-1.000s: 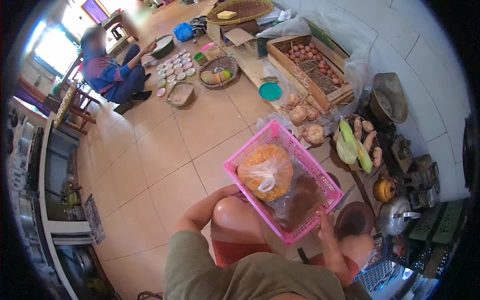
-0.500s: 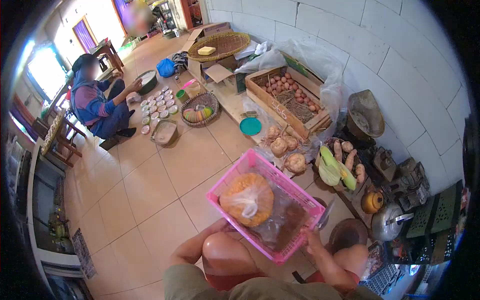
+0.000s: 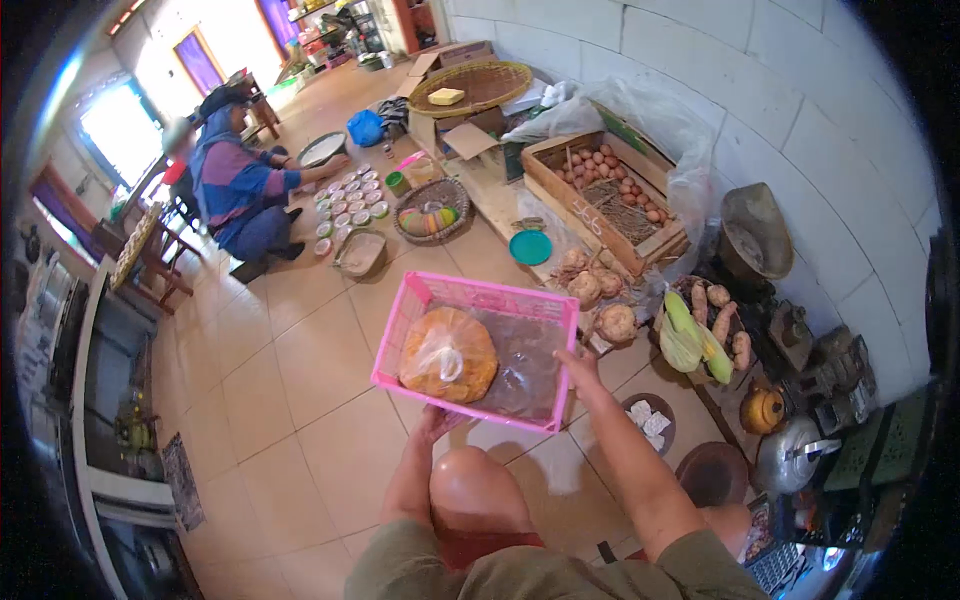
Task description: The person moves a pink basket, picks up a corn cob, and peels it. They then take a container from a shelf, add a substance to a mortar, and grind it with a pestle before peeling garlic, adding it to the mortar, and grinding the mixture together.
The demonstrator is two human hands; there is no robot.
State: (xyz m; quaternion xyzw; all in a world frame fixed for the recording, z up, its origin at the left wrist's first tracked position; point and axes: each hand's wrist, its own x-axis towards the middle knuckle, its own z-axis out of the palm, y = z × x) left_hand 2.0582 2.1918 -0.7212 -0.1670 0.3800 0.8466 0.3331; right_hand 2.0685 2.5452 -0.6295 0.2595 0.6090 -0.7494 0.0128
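A pink plastic basket [image 3: 485, 286] is held over the tiled floor in front of my knees. Inside, at its left, lies a knotted clear plastic bag [image 3: 448, 390] full of orange-brown crumbly food. Clear plastic [image 3: 520, 365] covers the right part of the basket's bottom. With its fingers partly hidden, my left hand [image 3: 434, 424] supports the near side from below. My right hand [image 3: 577, 371] is closed around the right end wall.
On the left, a co-worker [image 3: 245, 190] squats beside a basin [image 3: 322, 150] and several small filled cups [image 3: 350, 205]. To the right are a wooden egg crate [image 3: 575, 205], root vegetables [image 3: 615, 323], corn [image 3: 690, 335], a kettle [image 3: 790, 450] and a round dish with white pieces [image 3: 650, 425].
The basket has moved forward and left, and turned so its long side faces me. My arms are stretched farther out. The dish with white pieces is uncovered. The co-worker's head has turned away.
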